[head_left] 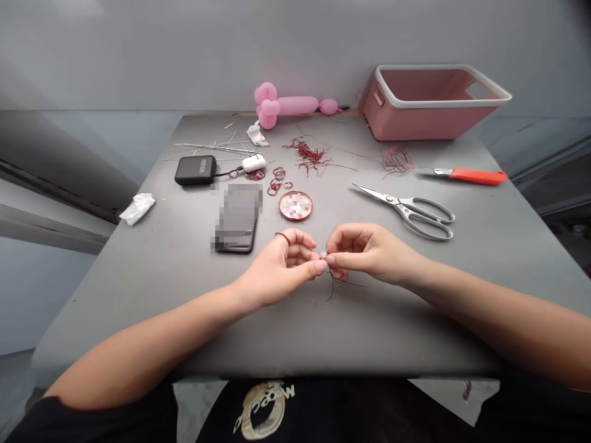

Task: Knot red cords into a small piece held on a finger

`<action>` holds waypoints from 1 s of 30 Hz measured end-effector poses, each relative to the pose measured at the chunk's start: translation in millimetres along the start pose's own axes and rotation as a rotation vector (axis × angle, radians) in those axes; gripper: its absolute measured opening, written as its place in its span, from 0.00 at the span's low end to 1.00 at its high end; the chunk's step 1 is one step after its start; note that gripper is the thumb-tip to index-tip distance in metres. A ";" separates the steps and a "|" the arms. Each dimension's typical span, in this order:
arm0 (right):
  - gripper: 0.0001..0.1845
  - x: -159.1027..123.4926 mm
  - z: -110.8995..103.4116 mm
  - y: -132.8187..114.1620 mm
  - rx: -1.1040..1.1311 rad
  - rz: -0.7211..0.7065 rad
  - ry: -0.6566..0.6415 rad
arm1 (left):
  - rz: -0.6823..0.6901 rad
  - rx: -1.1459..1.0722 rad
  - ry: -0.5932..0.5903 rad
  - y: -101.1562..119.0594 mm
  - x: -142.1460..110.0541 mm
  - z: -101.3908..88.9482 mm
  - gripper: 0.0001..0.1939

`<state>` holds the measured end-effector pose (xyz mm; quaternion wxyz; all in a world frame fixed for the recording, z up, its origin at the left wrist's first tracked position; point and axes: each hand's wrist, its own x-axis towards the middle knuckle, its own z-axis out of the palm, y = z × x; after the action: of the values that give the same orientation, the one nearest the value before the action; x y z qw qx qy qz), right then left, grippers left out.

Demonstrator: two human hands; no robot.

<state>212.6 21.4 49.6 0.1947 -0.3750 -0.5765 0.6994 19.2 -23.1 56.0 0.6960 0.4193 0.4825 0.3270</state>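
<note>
Two bare hands at work above a grey desk (152, 271), fingertips nearly meeting. Left hand (282, 263): fingers curled, thumb tip brought in against a small pale bead (324, 254). Right hand (369, 251): thumb and forefinger pinching the same bead from the other side. Dark thread ends (331, 288) trail below the fingertips, one running down, another out under the right hand. Thin red band (282, 237) on the left hand, near the base of the index finger.

Just beyond the left hand: a red-rimmed dish (295, 218) of pale and pinkish beads; next to it, several small cord rings (276, 184). To its left, a dark smartphone (237, 218), partly blurred out; further off, a black power bank (194, 170) cabled to a white case (253, 162), and thin metallic wires (217, 147). Crumpled tissue (137, 209) well out to the left.

Beyond the right hand: scissors (397, 201), blades slightly apart, handles to the right; farther, an orange-handled knife (478, 176) and a tangle of reddish cord (398, 160). Cut cord scraps (310, 152) ahead of both hands. Farthest off, a pink twisted balloon (295, 105) and a pink basket (415, 121) with a white rim
</note>
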 end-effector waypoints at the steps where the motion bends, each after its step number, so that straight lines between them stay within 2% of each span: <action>1: 0.11 -0.6 1.7 1.5 -0.054 -0.010 0.006 | 0.013 0.028 -0.008 -1.9 -0.5 0.7 0.16; 3: 0.09 -2.7 6.8 4.5 -0.231 -0.080 0.062 | 0.050 0.085 -0.021 -6.6 -0.9 2.1 0.14; 6: 0.09 -7.3 14.7 7.0 -0.563 -0.289 0.186 | 0.091 0.149 -0.055 -13.6 -0.2 3.7 0.13; 8: 0.09 -9.4 15.8 5.4 -0.644 -0.336 0.210 | 0.104 0.147 -0.076 -15.4 0.7 4.3 0.13; 11: 0.07 -7.5 7.6 -0.5 -0.434 -0.185 0.127 | 0.149 0.079 -0.075 -12.6 2.3 3.8 0.13; 14: 0.11 -0.5 -4.8 -3.0 -0.069 -0.005 -0.057 | 0.207 0.020 -0.041 -7.6 4.4 0.7 0.16; 17: 0.13 6.2 -10.4 2.0 0.218 0.061 -0.152 | 0.210 -0.007 -0.035 -5.3 6.3 -3.3 0.19; 19: 0.13 8.4 -9.7 6.6 0.312 0.079 -0.169 | 0.188 -0.020 -0.040 -5.3 6.9 -4.8 0.19; 22: 0.13 8.7 -6.8 10.4 0.308 0.065 -0.161 | 0.142 -0.059 -0.031 -5.2 5.2 -3.5 0.20; 25: 0.13 6.8 -4.4 9.7 0.192 0.008 -0.110 | 0.070 -0.118 -0.037 -2.9 1.1 0.4 0.17; 28: 0.11 3.0 -1.8 7.7 -0.021 -0.103 -0.034 | 0.000 -0.152 -0.061 -0.6 -1.7 2.9 0.15; 30: 0.08 -0.3 -0.3 6.6 -0.267 -0.241 0.024 | -0.014 -0.141 -0.071 -1.0 -1.2 2.9 0.17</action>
<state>214.1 19.7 43.4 0.2327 -0.3340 -0.7027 0.5835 21.6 -25.3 56.2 0.7426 0.3772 0.4364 0.3403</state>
